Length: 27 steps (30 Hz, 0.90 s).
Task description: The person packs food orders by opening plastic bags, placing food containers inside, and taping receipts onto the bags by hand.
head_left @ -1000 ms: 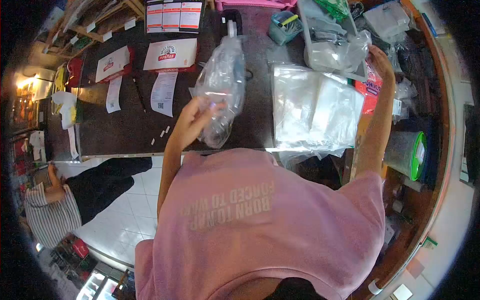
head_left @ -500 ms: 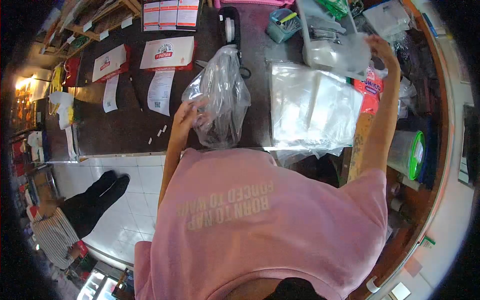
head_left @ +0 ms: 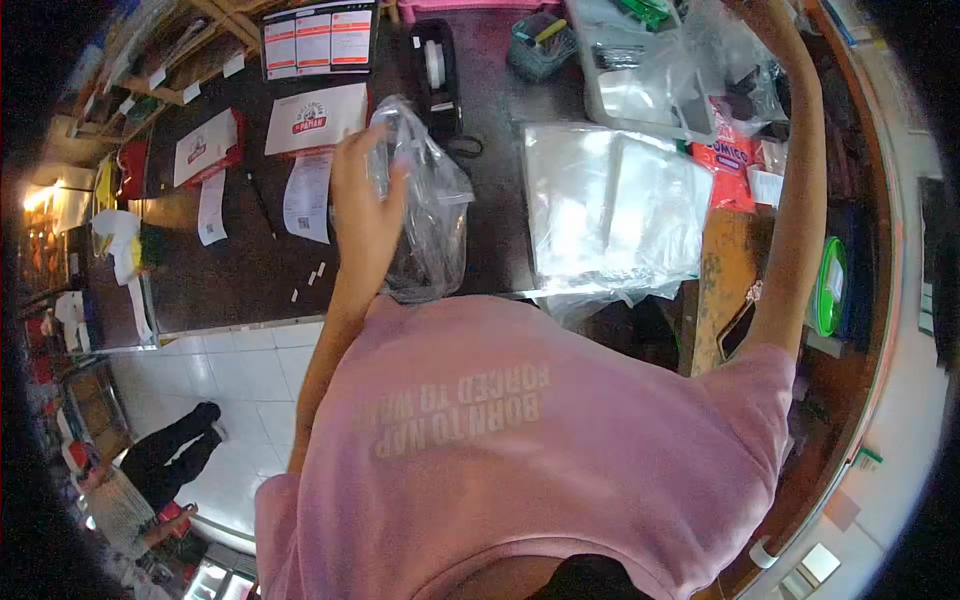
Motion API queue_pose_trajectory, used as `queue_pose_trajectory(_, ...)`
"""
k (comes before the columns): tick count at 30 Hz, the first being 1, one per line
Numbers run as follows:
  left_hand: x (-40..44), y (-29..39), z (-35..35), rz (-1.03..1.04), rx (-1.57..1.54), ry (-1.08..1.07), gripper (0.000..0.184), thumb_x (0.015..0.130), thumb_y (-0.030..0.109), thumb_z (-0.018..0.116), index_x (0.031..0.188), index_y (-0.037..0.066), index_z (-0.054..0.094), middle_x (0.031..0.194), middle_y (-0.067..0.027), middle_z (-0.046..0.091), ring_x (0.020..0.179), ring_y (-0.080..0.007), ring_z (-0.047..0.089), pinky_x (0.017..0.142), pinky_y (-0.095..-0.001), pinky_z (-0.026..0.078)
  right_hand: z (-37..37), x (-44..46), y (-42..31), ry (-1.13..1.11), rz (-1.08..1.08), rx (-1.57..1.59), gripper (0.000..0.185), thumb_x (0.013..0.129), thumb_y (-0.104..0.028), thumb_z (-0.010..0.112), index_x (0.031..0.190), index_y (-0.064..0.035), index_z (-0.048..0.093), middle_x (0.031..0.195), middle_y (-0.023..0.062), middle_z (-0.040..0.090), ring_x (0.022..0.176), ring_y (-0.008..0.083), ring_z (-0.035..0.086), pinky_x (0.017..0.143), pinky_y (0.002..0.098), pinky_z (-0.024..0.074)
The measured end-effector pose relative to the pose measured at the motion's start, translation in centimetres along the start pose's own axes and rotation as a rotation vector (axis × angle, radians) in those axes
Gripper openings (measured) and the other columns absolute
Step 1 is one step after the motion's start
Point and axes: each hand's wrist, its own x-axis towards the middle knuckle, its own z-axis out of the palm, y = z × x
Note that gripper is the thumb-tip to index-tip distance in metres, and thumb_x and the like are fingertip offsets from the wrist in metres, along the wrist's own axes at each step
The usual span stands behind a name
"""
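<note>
A clear plastic bag point(head_left: 425, 220) stands bunched at the table's front edge. My left hand point(head_left: 365, 195) is at its left side, fingers stretched upward and thumb apart, touching or just in front of the plastic. My right hand point(head_left: 765, 25) is far out at the top right, partly cut off by the frame edge, so its fingers hardly show. Crumpled clear plastic point(head_left: 735, 65) lies just below it, beside a translucent bin point(head_left: 600, 100) containing packets. A stack of flat clear bags point(head_left: 615, 205) lies right of the bunched bag.
Two red-and-white boxes point(head_left: 315, 118) point(head_left: 205, 150) sit with receipts point(head_left: 308, 200) at left. Behind the bag is a black tape dispenser point(head_left: 435, 75). A basket point(head_left: 542, 48) and red packet point(head_left: 727, 165) are farther right. Another person point(head_left: 130, 490) is at lower left.
My left hand has moved up along the bag, its fingers now stretched. My right hand has gone from beside the bin to the top right edge. The view has shifted slightly.
</note>
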Motion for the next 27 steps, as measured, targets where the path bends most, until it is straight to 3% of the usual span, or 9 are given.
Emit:
queue_pose_trajectory(5, 5.9, 4.8, 9.3, 0.167, -0.499, -0.238, 0.041, 0.078, 0.021, 0.06, 0.112, 0.003, 0.046, 0.105, -0.0158, 0.053, 0.1, -0.0315, 0.048, 0.086, -0.0373, 0.039, -2.0, -1.5, -4.5, 0.03, 0.004, -0.007, 0.019, 0.082, -0.017, 0.056, 0.077, -0.001, 0.047, 0.067, 0.0048, 0.048, 0.061, 0.0137, 0.046, 0.055, 0.0274, 0.0375)
queue_pose_trajectory(10, 11.0, 10.0, 15.5, 0.314, -0.27, 0.0, 0.038, 0.08, 0.025, 0.056, 0.107, 0.0, 0.049, 0.098, -0.022, 0.054, 0.091, -0.0339, 0.054, 0.075, -0.0407, 0.044, -1.9, -4.0, -6.6, 0.018, -0.072, 0.116, 0.018, 0.086, -0.016, 0.052, 0.077, -0.0035, 0.042, 0.066, 0.0003, 0.037, 0.06, 0.0103, 0.035, 0.054, 0.0245, 0.0334)
queue_pose_trajectory(11, 11.3, 10.0, 16.1, 0.3, -0.237, -0.233, 0.035, 0.081, 0.024, 0.054, 0.107, 0.0, 0.05, 0.093, -0.022, 0.055, 0.088, -0.0341, 0.055, 0.073, -0.0406, 0.045, -1.5, -4.6, -6.0, 0.04, -0.077, 0.195, 0.018, 0.086, -0.016, 0.051, 0.076, -0.0039, 0.041, 0.066, -0.0003, 0.035, 0.06, 0.0098, 0.034, 0.054, 0.0241, 0.0331)
queue_pose_trajectory(13, 12.0, 9.6, 16.0, 0.269, -0.153, -0.699, 0.031, 0.083, 0.022, 0.051, 0.107, 0.002, 0.051, 0.083, -0.022, 0.058, 0.08, -0.0345, 0.058, 0.069, -0.0405, 0.045, -0.6, -5.9, -5.0, 0.091, -0.084, 0.356, 0.019, 0.087, -0.016, 0.05, 0.076, -0.0046, 0.041, 0.066, -0.0016, 0.033, 0.061, 0.0088, 0.032, 0.054, 0.0233, 0.0326)
queue_pose_trajectory(17, 10.5, 7.5, 15.0, 0.297, -0.35, -0.642, 0.026, 0.086, 0.019, 0.045, 0.105, 0.003, 0.053, 0.072, -0.0198, 0.058, 0.069, -0.0348, 0.059, 0.062, -0.0411, 0.045, -0.2, -8.3, -1.9, 0.063, 0.047, 0.427, 0.018, 0.089, -0.017, 0.047, 0.079, -0.0057, 0.038, 0.069, -0.0027, 0.032, 0.063, 0.0062, 0.032, 0.054, 0.0223, 0.0319)
queue_pose_trajectory(19, 10.2, 6.8, 13.2, 0.306, -0.464, -0.643, 0.027, 0.087, 0.019, 0.044, 0.106, 0.003, 0.053, 0.074, -0.0191, 0.059, 0.069, -0.0338, 0.059, 0.06, -0.0404, 0.044, 0.7, -9.3, 2.1, -0.024, 0.081, 0.468, 0.025, 0.084, -0.023, 0.055, 0.092, -0.005, 0.041, 0.073, 0.0005, 0.038, 0.064, 0.0101, 0.038, 0.056, 0.0259, 0.0356)
queue_pose_trajectory(22, 10.6, 7.5, 9.9, 0.009, -0.439, -0.877, 0.027, 0.088, 0.019, 0.042, 0.107, 0.004, 0.052, 0.079, -0.0195, 0.06, 0.07, -0.0343, 0.059, 0.062, -0.038, 0.044, 2.8, -11.0, 7.1, -0.028, 0.103, 0.491, 0.019, 0.084, -0.02, 0.056, 0.092, -0.006, 0.045, 0.071, -0.0032, 0.043, 0.063, 0.0063, 0.041, 0.055, 0.0213, 0.0347)
queue_pose_trajectory(24, 10.2, 6.7, 9.1, -0.001, -0.424, -0.916, 0.027, 0.088, 0.019, 0.041, 0.107, 0.004, 0.053, 0.077, -0.0189, 0.06, 0.066, -0.0318, 0.059, 0.06, -0.0357, 0.044, 4.5, -12.3, 9.8, 0.088, 0.244, 0.646, 0.016, 0.087, -0.022, 0.052, 0.087, -0.008, 0.045, 0.065, -0.0063, 0.039, 0.059, 0.0016, 0.036, 0.05, 0.0174, 0.0288)
queue_pose_trajectory(27, 9.2, 5.5, 10.0, 0.167, -0.49, -0.803, 0.028, 0.089, 0.02, 0.04, 0.108, 0.004, 0.054, 0.074, -0.0173, 0.059, 0.058, -0.0255, 0.057, 0.056, -0.0334, 0.044, 5.7, -12.4, 9.8, -0.046, 0.159, 0.698, 0.014, 0.087, -0.022, 0.052, 0.093, -0.0089, 0.048, 0.063, -0.0067, 0.036, 0.056, 0.0008, 0.032, 0.047, 0.0179, 0.0248)
